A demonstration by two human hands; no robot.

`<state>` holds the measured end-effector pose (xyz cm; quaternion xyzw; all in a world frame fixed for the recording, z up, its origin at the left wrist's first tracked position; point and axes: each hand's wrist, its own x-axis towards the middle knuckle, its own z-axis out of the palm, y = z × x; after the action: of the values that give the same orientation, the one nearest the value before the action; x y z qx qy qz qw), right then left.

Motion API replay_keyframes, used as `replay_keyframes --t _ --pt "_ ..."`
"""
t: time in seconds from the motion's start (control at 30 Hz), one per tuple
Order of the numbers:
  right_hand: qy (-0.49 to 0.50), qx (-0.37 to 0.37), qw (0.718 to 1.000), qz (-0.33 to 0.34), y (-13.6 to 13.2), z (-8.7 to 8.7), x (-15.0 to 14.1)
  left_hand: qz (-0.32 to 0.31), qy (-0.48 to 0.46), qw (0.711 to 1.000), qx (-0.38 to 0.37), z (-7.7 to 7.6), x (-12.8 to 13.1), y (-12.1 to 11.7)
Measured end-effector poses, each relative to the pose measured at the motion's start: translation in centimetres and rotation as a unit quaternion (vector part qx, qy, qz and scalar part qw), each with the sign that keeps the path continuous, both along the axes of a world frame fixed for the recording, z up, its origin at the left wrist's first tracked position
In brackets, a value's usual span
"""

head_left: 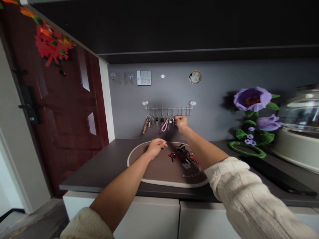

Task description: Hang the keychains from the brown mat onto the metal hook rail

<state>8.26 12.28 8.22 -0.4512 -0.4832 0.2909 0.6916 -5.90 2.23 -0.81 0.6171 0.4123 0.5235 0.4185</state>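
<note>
Well, one key set (173,122) pinched in right hand (181,123) at rail (169,108), five others left of those fingers; left hand (155,148) curled above mat (154,169), grip unclear.

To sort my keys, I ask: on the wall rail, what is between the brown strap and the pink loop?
Several keys hang from the rail between the brown strap and pink loop; the head view shows this.

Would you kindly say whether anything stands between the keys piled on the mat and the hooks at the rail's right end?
Yes: in this view, the right hand and forearm cross between the key pile and those hooks.
</note>
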Motion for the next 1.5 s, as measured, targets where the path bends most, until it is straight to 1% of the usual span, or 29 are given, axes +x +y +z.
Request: replay_keyframes --t 0.17,0.27,0.37,0.5,0.6,0.7,0.83,0.93,1.07,1.17,1.3,1.4,1.5 --pt "0.018 -0.023 0.999 0.016 -1.6 0.5 0.1 -0.002 0.003 1.0 0.002 -0.2 -0.1 0.1" --pt "0.023 -0.024 0.999 0.029 -2.6 0.6 0.2 -0.01 0.006 1.0 0.008 -0.3 -0.1 0.2" --pt "0.021 -0.021 0.998 0.055 -3.6 0.4 0.3 -0.017 0.006 1.0 0.012 -0.2 -0.1 0.0" --pt "0.019 -0.03 0.995 0.09 -5.4 0.0 0.5 -0.026 -0.01 1.0 0.0 0.1 0.1 -0.6" --pt "0.023 -0.039 0.992 0.115 -6.9 -0.7 0.7 -0.037 -0.019 0.999 -0.007 0.2 0.2 -1.1" --pt "0.024 -0.048 0.99 0.131 -8.6 -1.7 1.0 -0.036 -0.001 0.999 -0.009 0.5 0.3 -1.7" --pt "0.015 -0.056 0.988 0.145 -10.5 -3.5 1.2 -0.011 0.049 0.998 -0.03 1.1 0.7 -2.2" --pt "-0.006 -0.049 0.987 0.154 -11.5 -5.0 1.4 -0.007 0.07 0.997 -0.041 1.5 1.3 -2.6" --pt "-0.056 -0.028 0.988 0.139 -12.1 -6.8 1.9 0.006 0.106 0.994 -0.033 1.4 1.7 -3.3" --pt "-0.125 -0.007 0.986 0.108 -12.1 -7.8 2.4 0.009 0.139 0.99 -0.017 1.0 1.8 -3.6" --pt "-0.224 0.019 0.972 0.064 -11.7 -8.3 2.9 -0.01 0.182 0.983 0.015 0.4 1.8 -3.3" --pt "-0.256 0.024 0.965 0.047 -11.4 -8.4 3.0 -0.023 0.2 0.979 0.027 0.2 1.8 -2.8" --pt "-0.273 0.027 0.961 0.042 -11.4 -8.4 2.9 -0.023 0.209 0.977 0.024 0.2 1.8 -2.6"
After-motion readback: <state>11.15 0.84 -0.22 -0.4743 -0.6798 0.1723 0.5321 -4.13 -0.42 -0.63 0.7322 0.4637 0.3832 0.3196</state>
